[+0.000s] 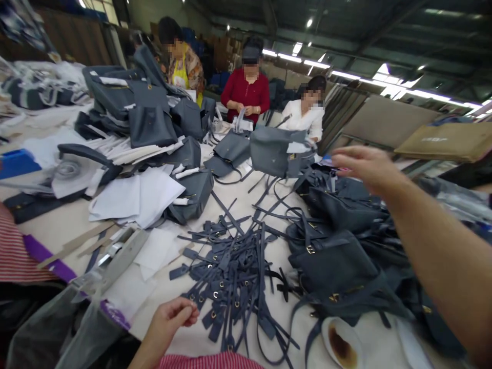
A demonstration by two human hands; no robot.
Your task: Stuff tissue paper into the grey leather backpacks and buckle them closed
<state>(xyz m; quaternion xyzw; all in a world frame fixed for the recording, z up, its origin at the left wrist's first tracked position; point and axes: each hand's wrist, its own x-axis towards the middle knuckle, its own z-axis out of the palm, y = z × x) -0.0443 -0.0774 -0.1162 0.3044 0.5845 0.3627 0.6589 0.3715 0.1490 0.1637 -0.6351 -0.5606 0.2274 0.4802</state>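
My left hand is low in the middle, its fingers curled in and thumb pressed to them; whatever it may hold is too small or hidden to make out. Just beyond it lies a tangled heap of dark blue-grey straps with small gold buckles. My right hand reaches forward above the right side of the table, fingers stretched out and apart, with nothing visible in it. Beneath that arm is a pile of dark grey bags with straps and gold fittings. Another grey bag stands upright to the left of my right hand.
More bags are stacked at the back left, beside white paper sheets. A white dish with brown liquid sits at the front right. Three people, one in a red top, are across the table. A cardboard box is at right.
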